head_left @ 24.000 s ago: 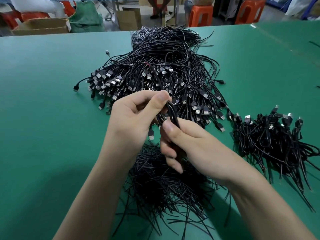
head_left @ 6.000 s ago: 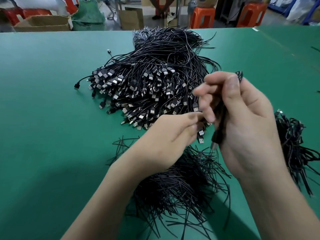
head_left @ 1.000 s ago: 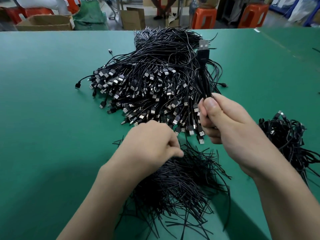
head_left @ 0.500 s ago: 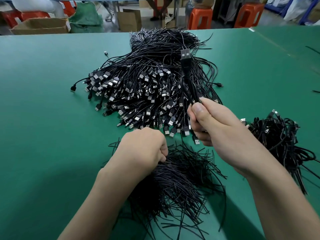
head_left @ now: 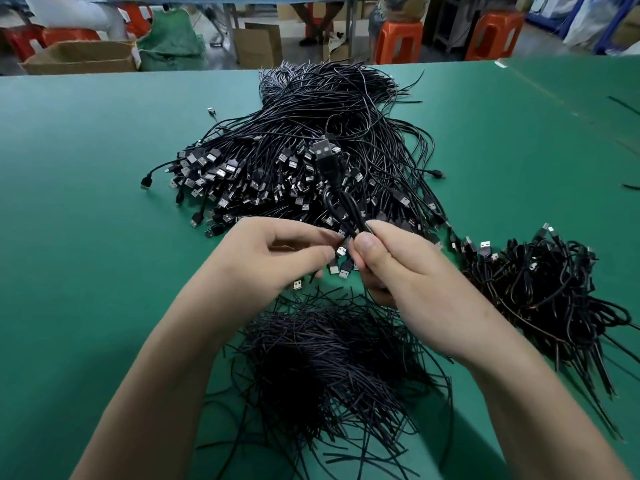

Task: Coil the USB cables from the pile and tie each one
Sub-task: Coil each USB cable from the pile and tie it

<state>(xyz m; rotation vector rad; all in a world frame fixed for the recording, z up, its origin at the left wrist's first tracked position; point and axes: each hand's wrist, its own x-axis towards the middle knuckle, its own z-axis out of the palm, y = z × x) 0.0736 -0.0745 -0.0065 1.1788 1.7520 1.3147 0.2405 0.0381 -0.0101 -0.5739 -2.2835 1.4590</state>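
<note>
Pinched in the right hand [head_left: 408,271], a coiled USB cable [head_left: 332,181] points to twelve o'clock; the left hand [head_left: 263,261], fingertips pinched, seemingly brings a tie, so wrapping comes next.

Green table [head_left: 86,202], orange stools [head_left: 398,41], cardboard boxes [head_left: 81,57] behind

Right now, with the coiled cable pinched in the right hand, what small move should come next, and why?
Probably wrap a tie around the coil: the right hand pinches the coiled cable, plug up, and the left hand meets it above the tie pile. No tie is clearly visible yet.
</note>
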